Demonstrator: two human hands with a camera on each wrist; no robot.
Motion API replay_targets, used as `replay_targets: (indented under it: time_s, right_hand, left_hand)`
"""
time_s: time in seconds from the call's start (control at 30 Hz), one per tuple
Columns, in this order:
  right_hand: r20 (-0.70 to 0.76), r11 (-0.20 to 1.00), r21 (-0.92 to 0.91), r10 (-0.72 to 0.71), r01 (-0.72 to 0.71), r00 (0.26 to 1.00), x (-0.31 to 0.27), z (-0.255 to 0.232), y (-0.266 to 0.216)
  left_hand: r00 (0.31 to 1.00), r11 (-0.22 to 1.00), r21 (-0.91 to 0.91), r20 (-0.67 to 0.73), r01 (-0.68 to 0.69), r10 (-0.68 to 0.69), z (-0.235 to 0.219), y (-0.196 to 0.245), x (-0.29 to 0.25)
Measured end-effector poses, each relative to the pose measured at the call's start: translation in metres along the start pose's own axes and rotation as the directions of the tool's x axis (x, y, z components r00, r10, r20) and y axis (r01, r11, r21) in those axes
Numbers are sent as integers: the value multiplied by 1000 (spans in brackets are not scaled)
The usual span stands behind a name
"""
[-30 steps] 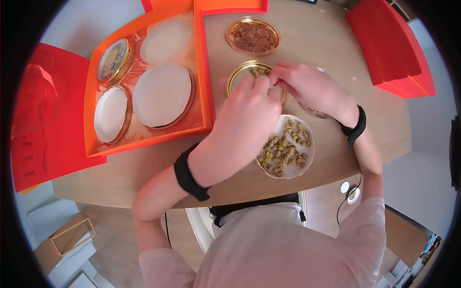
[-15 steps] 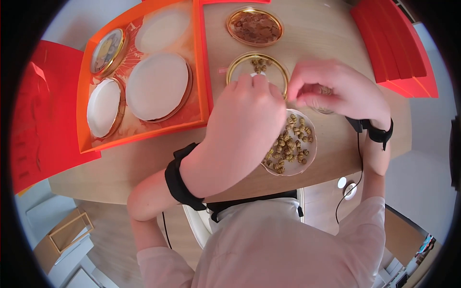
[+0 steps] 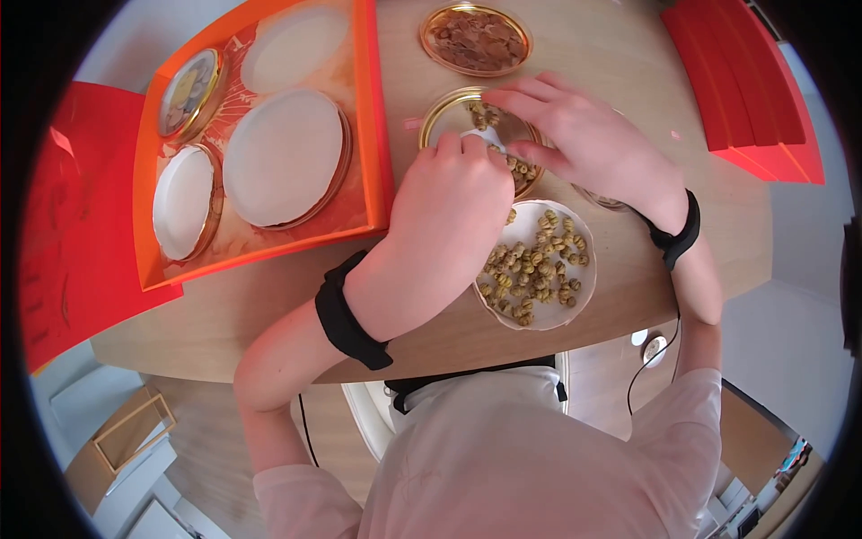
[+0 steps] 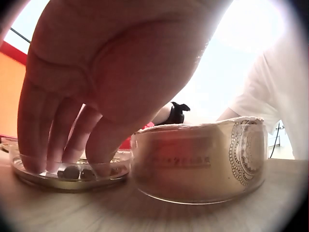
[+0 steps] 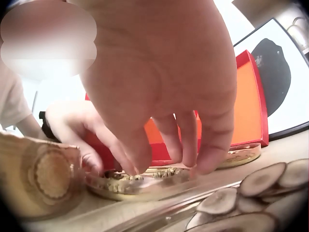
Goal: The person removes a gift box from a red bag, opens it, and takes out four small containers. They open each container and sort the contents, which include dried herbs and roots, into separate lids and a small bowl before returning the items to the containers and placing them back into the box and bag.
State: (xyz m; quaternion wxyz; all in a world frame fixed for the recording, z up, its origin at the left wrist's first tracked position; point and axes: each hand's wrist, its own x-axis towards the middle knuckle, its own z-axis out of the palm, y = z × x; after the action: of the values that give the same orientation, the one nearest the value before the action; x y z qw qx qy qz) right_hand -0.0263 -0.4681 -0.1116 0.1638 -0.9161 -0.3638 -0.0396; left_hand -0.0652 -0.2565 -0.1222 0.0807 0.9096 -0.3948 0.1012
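Note:
A shallow round dish with a gold rim (image 3: 433,117) stands on the table, holding dried, ridged, curled balls (image 3: 485,115). My left hand (image 3: 453,202) reaches down into its near side, fingers and thumb spread among the balls in the left wrist view. Beside those fingertips lies a white piece (image 3: 485,136), partly hidden. From the right, my right hand (image 3: 588,144) reaches over the same dish, fingers stretched to its far rim and thumb apart, seen also in the right wrist view. Nearer the table edge, a clear round tub with a white lining (image 3: 579,287) holds more balls.
A round tub of brown flakes (image 3: 476,40) stands at the back. Under the right wrist sits a container of dried slices (image 5: 263,180). An orange-red box (image 3: 371,135) with white-covered tubs (image 3: 283,162) is on the left, a red box (image 3: 736,81) at back right.
My right hand drew back from the dish to the right, then returned over it with fingers spread. The left hand stays at the dish. More balls now show near the right thumb.

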Motion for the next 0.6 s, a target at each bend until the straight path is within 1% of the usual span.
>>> replay_targets:
  time_s: [0.03, 0.07, 0.13, 0.27, 0.33, 0.37, 0.43, 0.47, 0.57, 0.6]
  right_hand:
    - [18, 1000, -12, 19, -19, 1000, 0, -1, -5]
    - [35, 999, -24, 38, -37, 999, 1, -2, -9]
    - [19, 999, -41, 21, -20, 1000, 3, 0, -11]
    - [29, 993, -116, 24, -20, 999, 5, 5, -15]
    - [72, 993, -118, 35, -26, 997, 5, 7, -15]
    - [93, 992, -120, 40, -29, 995, 5, 7, -15]
    - [71, 996, -82, 33, -28, 997, 5, 5, -14]
    - [60, 998, -63, 30, -26, 998, 5, 4, -13]
    - [159, 995, -59, 93, -85, 983, 5, -10, -18]
    - [153, 995, -67, 82, -72, 985, 5, -10, -17]
  left_hand:
    - [1000, 1000, 1, 1, 1, -1, -1, 1, 0]
    - [998, 1000, 3, 60, 16, -16, -4, 2, 0]
    - [982, 999, 11, 180, 49, -50, -12, 5, 1]
    - [979, 998, -15, 194, 66, -62, -15, 6, 0]
    - [971, 996, -20, 223, 88, -81, -15, 5, 2]
    - [983, 997, -25, 170, 72, -67, -13, 5, 2]
    - [997, 999, -29, 63, 40, -38, -6, 4, 0]
    - [997, 998, -39, 58, 44, -41, -5, 3, 0]
    - [998, 996, -72, 41, 53, -50, -2, 1, 1]
    - [998, 995, -83, 34, 56, -53, 0, 0, 2]
